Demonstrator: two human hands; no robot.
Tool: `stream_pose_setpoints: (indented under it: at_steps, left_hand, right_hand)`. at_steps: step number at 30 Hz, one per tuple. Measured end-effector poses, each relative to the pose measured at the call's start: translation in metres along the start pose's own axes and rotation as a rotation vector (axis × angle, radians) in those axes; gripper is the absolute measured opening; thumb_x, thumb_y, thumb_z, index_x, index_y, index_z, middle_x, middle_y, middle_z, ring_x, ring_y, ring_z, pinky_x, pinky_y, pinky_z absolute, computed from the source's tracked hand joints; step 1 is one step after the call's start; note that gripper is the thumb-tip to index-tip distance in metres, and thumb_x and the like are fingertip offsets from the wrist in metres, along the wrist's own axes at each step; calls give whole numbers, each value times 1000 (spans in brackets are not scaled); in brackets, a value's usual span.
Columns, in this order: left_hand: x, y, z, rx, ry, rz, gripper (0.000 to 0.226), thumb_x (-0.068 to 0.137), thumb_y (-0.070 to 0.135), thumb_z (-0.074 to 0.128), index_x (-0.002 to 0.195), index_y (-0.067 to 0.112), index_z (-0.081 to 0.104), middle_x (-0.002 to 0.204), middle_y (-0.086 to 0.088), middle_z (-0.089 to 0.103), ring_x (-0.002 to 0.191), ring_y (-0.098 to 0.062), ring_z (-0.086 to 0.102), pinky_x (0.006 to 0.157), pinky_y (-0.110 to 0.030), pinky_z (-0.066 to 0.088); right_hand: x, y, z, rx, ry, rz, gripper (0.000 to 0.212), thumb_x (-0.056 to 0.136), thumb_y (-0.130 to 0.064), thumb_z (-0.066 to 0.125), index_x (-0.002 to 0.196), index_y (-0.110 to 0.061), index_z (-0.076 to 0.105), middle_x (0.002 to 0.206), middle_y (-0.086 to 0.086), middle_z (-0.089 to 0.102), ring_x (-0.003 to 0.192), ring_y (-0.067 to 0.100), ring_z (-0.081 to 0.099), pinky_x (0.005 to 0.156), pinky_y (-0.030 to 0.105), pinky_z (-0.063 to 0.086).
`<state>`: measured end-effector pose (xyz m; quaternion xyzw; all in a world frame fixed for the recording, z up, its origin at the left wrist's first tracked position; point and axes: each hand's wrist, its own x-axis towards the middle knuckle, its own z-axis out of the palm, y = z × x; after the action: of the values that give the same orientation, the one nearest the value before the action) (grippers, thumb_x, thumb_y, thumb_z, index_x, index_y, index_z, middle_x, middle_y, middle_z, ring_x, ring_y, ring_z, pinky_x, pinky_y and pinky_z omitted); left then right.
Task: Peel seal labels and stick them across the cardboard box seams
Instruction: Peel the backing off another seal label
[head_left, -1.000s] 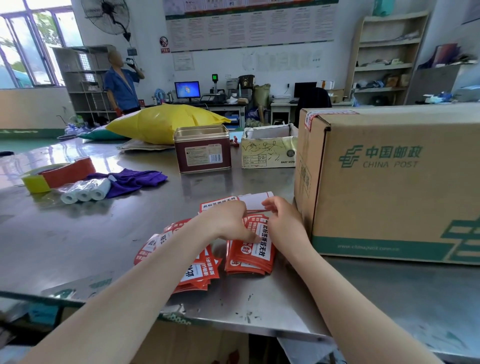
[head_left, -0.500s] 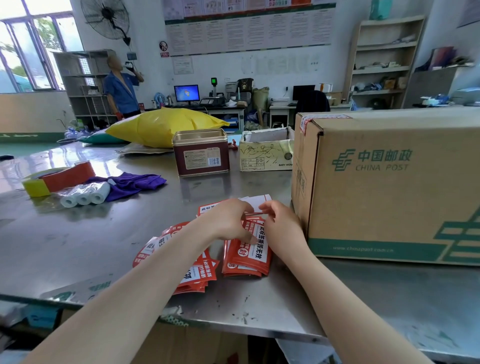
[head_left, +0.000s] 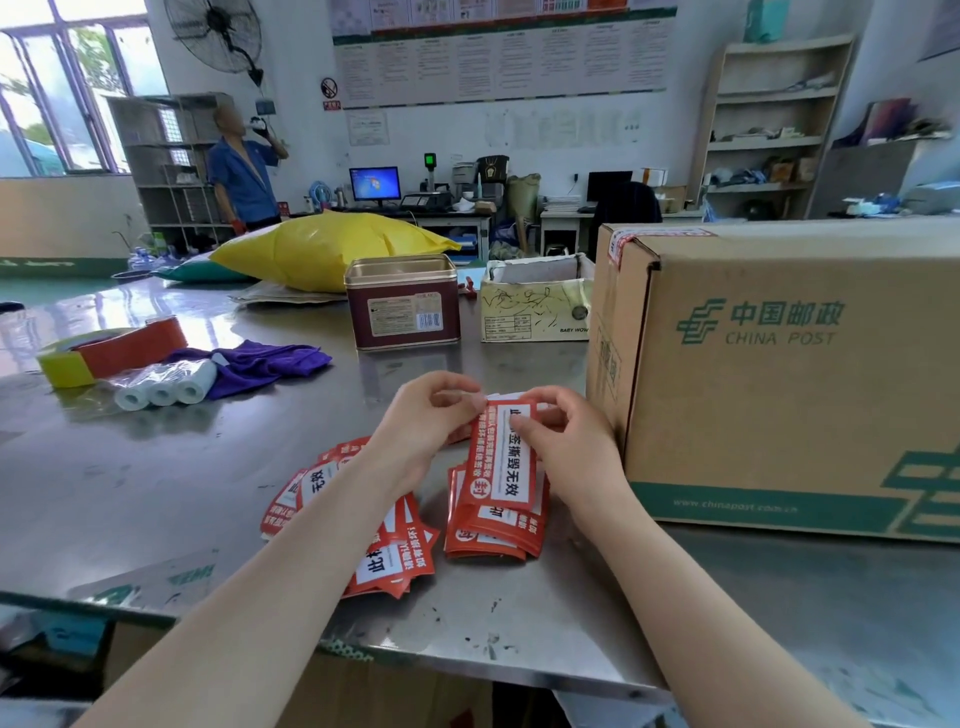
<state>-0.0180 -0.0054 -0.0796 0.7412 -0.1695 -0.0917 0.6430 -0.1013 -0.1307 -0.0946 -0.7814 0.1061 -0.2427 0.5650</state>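
A red and white seal label (head_left: 501, 462) is lifted above a stack of the same labels (head_left: 493, 530) on the steel table. My left hand (head_left: 426, 421) pinches its top left corner. My right hand (head_left: 566, 441) holds its right edge with thumb on the face. A second, fanned pile of labels (head_left: 363, 519) lies partly under my left forearm. The large China Post cardboard box (head_left: 779, 374) stands just right of my hands. A red seal label (head_left: 623, 241) is stuck over its top left corner.
Behind my hands stand a maroon tin (head_left: 402, 304) and a small open carton (head_left: 535, 301). At left lie a purple cloth (head_left: 260, 364), wrapped paper rolls (head_left: 163, 387) and tape rolls (head_left: 109, 351). A yellow bag (head_left: 322, 252) sits farther back. A person (head_left: 241, 171) stands by the shelves.
Both hands have raised one label off the right stack and hold it up, its face now showing; before, they were low over the stack picking at its top edge.
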Motion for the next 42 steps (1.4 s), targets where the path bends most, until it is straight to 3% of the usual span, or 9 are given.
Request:
stream_pose_setpoints:
  at_steps: [7,14,17,19,21,25,29,34,42]
  left_hand:
    - [0,0,-6,-71,-239,-106,18,90,16,58,104,9,67,98,-10,72,93,-21,68,82,-30,54]
    - [0,-1,-6,-124,-103,-59,12,87,15,62,93,7,68,90,-9,74,87,-23,69,84,-35,54]
    - [-1,1,-7,-228,-9,-61,16,89,17,61,95,4,66,89,-11,73,79,-19,70,73,-29,56]
    - [-3,3,-6,-287,35,-49,15,90,17,59,96,4,64,89,-11,73,74,-15,71,62,-21,56]
    - [-5,4,-4,-320,4,-44,15,91,16,58,99,5,63,90,-12,72,74,-16,71,60,-21,56]
    - [-7,5,-6,-376,-169,-39,19,90,20,59,100,4,62,85,-10,67,71,-16,62,63,-23,54]
    - [-8,4,-9,-395,-346,-10,26,80,25,65,95,6,59,83,-9,62,72,-16,61,67,-25,54]
    - [-9,2,-11,-392,-408,19,24,75,16,66,93,5,56,81,-10,63,72,-16,64,69,-25,56]
    - [-8,1,-13,-467,-430,28,18,75,14,64,90,6,61,83,-10,64,79,-19,63,77,-29,56]
  right_hand:
    - [-6,-1,4,-82,122,-166,15,89,-26,57,101,-25,48,80,-17,55,68,-2,60,55,13,52]
    - [-8,-1,6,-98,163,-231,32,93,-27,51,122,-25,41,89,-11,60,75,0,63,56,14,52]
    - [-11,-2,7,-151,139,-258,41,91,-33,53,129,-26,39,103,-14,54,76,-7,57,53,7,47]
    - [-11,-3,10,-283,116,-314,40,89,-38,54,125,-25,44,114,-12,52,82,-4,56,55,5,46]
    - [-12,-4,13,-348,59,-349,37,86,-41,57,117,-23,50,119,-11,50,92,0,53,62,5,45]
    - [-14,-8,13,-251,-96,-204,29,79,-41,66,100,-27,51,100,-13,56,86,6,60,66,15,50]
    - [-12,-9,9,-118,-142,-169,20,78,-32,70,83,-32,50,92,-11,62,86,9,64,71,25,55]
    - [-11,-10,6,-19,-180,-139,23,76,-31,72,93,-22,60,96,-8,67,94,7,63,84,31,54]
    - [-11,-8,2,173,-190,-91,24,74,-26,74,93,-16,64,93,1,70,88,14,67,81,34,56]
